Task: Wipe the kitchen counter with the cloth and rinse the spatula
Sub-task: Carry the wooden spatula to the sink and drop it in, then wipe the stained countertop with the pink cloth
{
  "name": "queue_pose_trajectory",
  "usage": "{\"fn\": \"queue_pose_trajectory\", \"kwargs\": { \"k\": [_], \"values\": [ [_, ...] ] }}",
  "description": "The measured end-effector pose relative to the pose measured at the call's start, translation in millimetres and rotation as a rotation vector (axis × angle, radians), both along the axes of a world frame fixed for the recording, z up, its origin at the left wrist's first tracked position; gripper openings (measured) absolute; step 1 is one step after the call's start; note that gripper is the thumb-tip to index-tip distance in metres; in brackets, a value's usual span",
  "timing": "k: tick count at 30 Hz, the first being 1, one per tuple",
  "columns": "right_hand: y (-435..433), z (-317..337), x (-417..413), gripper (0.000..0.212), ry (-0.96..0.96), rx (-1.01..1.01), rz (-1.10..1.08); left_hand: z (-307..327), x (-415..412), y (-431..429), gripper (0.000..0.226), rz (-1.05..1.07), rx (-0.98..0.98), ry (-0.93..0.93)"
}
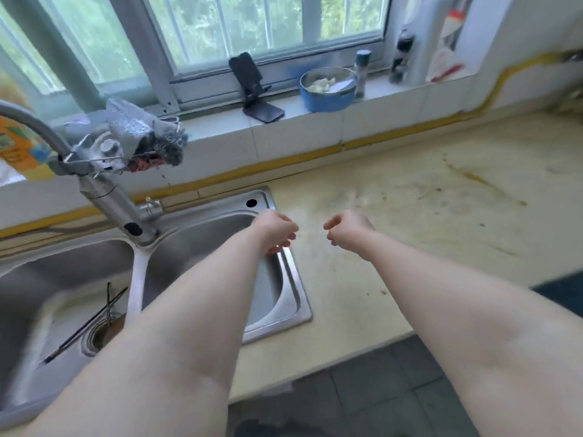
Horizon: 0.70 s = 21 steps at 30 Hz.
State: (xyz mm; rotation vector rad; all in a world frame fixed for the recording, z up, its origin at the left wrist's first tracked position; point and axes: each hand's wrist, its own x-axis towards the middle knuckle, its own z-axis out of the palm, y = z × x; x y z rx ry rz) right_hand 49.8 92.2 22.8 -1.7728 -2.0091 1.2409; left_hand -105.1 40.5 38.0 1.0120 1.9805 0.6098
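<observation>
A grey cloth [132,127] hangs over a small wire rack on the faucet [104,190] above the double steel sink [284,234]. The beige counter [426,216] to the right of the sink carries brown streaks and specks. My left hand [276,230] hovers over the sink's right rim with loosely curled fingers, holding nothing. My right hand [347,231] hovers over the counter beside it, fingers also loosely curled and empty. A thin dark utensil [85,326] lies in the left basin by the drain; I cannot tell whether it is the spatula.
On the window sill stand a black phone holder [257,89], a blue bowl [328,89] with white food, a spray bottle [362,74] and further bottles [403,55]. An orange packet [22,146] sits at far left. Dark floor tiles [378,389] lie below the counter edge.
</observation>
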Motion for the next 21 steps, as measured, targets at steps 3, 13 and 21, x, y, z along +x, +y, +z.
{"fn": "queue_pose_trajectory", "kwargs": {
  "k": [3, 13, 21],
  "values": [
    [12.2, 2.5, 55.6, 0.026, -0.009, 0.002, -0.086, 3.5, 48.5, 24.5, 0.015, -0.056, 0.017, 0.002],
    [43.3, 5.8, 240.1, 0.03, -0.087, 0.065, -0.349, 8.9, 229.6, 84.9, 0.018, -0.268, 0.055, 0.0],
    [39.7, 6.3, 359.4, 0.034, -0.153, 0.069, -0.466, 4.7, 347.2, 111.2, 0.02, -0.416, 0.073, 0.005]
  ]
}}
